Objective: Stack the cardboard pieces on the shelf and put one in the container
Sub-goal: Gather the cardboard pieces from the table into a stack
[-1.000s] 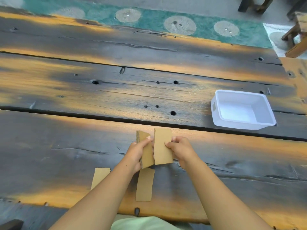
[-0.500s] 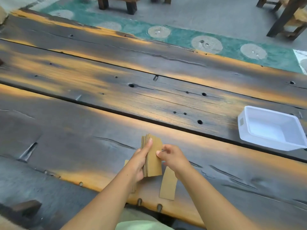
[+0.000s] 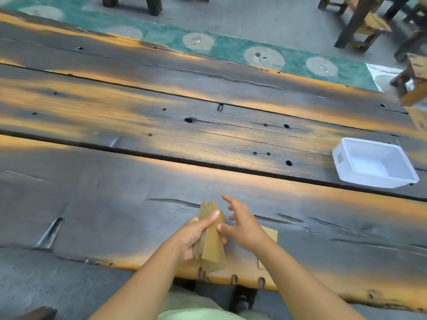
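Stack: cardboard pieces stood on edge over the plank table's near rim, fanned at the top.
Left hand: clamped the bundle, thumb across its face.
Right hand: fingers spread, holding nothing, thumb beside the stack.
Loose piece: flat on the table, partly under the right wrist.
Container: white, empty, well apart to the right.
Risk: the one-handed hold looked likely to let sheets slide out and drop off the edge.

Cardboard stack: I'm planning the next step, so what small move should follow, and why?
Probably lower the right hand, fingers spread, onto the loose cardboard piece lying beneath it. The left hand grips the stack, and the white container looks empty.
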A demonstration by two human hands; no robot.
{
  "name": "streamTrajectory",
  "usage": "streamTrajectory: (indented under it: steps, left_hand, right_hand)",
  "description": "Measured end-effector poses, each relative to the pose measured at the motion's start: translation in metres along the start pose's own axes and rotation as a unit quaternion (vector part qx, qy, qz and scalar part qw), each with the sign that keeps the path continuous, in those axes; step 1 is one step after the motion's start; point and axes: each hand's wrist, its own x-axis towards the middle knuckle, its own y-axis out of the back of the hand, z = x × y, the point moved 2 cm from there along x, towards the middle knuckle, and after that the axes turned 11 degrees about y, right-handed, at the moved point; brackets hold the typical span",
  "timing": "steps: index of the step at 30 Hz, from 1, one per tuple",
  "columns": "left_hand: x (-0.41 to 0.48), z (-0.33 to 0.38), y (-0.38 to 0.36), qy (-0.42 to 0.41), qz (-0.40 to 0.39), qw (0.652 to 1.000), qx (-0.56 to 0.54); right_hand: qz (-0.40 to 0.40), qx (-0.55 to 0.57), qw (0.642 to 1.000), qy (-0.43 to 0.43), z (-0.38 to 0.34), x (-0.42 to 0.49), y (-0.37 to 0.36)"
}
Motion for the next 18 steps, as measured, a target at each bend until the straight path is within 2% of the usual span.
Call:
streamTrajectory:
  steps: [4,8,13,18]
  left_hand:
    - [-0.007,-0.007,0.013,0.025,-0.027,0.999,0.013]
    - [-0.012,-0.023,0.021,0.062,-0.023,0.998,0.004]
    - [-0.006,-0.046,0.026,0.07,0.065,0.995,0.023]
    - [0.0,-0.053,0.036,0.037,0.188,0.979,0.063]
  right_hand:
    - [-0.027,0.023,0.998,0.045,-0.003,-0.002,-0.017]
    - [-0.026,0.084,0.996,0.031,0.006,-0.009,-0.036]
    - [-0.033,0.137,0.989,-0.032,0.032,-0.011,-0.055]
    - [0.052,0.101,0.983,-0.145,0.066,-0.008,-0.058]
